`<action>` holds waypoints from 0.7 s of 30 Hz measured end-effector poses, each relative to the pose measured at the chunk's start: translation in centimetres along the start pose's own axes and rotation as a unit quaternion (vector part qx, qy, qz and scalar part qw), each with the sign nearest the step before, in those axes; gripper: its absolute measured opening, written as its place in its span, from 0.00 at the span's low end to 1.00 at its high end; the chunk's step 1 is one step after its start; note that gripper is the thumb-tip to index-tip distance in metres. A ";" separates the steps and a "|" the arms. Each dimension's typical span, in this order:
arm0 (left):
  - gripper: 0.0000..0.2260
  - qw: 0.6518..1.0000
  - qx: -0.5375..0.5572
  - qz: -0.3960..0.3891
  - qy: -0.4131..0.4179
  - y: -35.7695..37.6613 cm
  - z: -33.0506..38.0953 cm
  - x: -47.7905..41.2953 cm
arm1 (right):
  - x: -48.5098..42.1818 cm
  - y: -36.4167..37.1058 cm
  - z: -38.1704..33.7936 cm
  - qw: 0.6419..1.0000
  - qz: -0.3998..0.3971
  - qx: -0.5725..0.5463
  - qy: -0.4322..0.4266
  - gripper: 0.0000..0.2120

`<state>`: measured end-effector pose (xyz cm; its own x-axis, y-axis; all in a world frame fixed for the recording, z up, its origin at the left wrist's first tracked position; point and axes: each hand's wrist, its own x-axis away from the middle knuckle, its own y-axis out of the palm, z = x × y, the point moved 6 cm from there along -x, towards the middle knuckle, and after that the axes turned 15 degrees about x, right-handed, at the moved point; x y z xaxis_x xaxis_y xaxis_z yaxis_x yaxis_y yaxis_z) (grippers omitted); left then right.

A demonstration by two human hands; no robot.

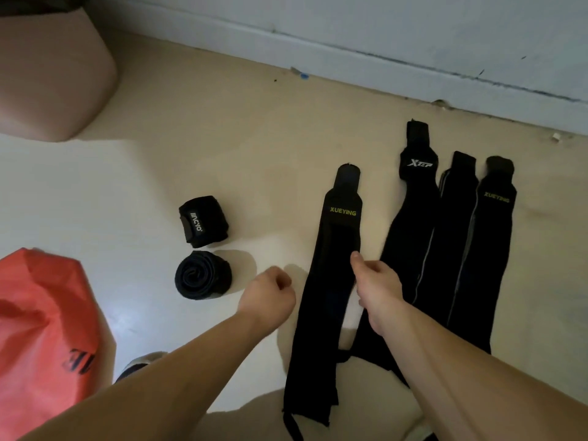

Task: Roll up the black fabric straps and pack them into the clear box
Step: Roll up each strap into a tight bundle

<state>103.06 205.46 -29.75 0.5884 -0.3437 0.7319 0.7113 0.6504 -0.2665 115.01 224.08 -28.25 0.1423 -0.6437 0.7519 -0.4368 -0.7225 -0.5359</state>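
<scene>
Four black fabric straps lie flat side by side on the pale floor. The one marked XUEYING lies a little apart to the left of the XTEP strap, a grey-striped strap and a second XUEYING strap. Two rolled straps rest further left: one with a white logo, and one lying on its end with its spiral showing. My right hand pinches the right edge of the separate XUEYING strap, thumb on top. My left hand hovers curled just left of that strap, holding nothing. No clear box is in view.
A red-orange bag sits at the lower left. A pink rounded object stands at the upper left. The wall's baseboard runs along the back right. Bare floor lies between the pink object and the rolls.
</scene>
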 end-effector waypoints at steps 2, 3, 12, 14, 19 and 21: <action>0.13 0.996 0.090 -0.001 0.011 0.1 1.2 -0.7 | -0.2 0.0 -1.1 1.000 0.009 -0.016 -0.007 0.19; 0.14 0.992 0.123 -0.019 0.015 0.6 1.9 -0.8 | -0.2 0.2 -1.5 1.000 0.010 -0.025 -0.005 0.18; 0.15 0.979 0.192 -0.047 -0.041 3.4 3.1 -1.0 | -0.3 1.6 0.3 0.993 -0.072 -0.033 0.087 0.06; 0.13 0.973 0.222 -0.027 -0.061 3.2 2.6 -0.7 | 0.0 2.1 0.7 0.988 -0.102 -0.044 0.107 0.15; 0.13 0.963 0.240 -0.056 -0.109 3.7 2.5 -0.1 | 0.4 3.2 0.3 0.982 -0.141 -0.041 0.119 0.25; 0.13 0.965 0.232 -0.074 -0.095 4.1 3.5 0.4 | 1.5 2.9 -0.6 0.979 -0.157 -0.041 0.120 0.15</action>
<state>104.91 210.34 -28.37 0.3811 -0.3552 0.8536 0.5087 0.8515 0.1272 113.45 221.15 -28.43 0.0720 -0.3087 0.9484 -0.4764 -0.8461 -0.2392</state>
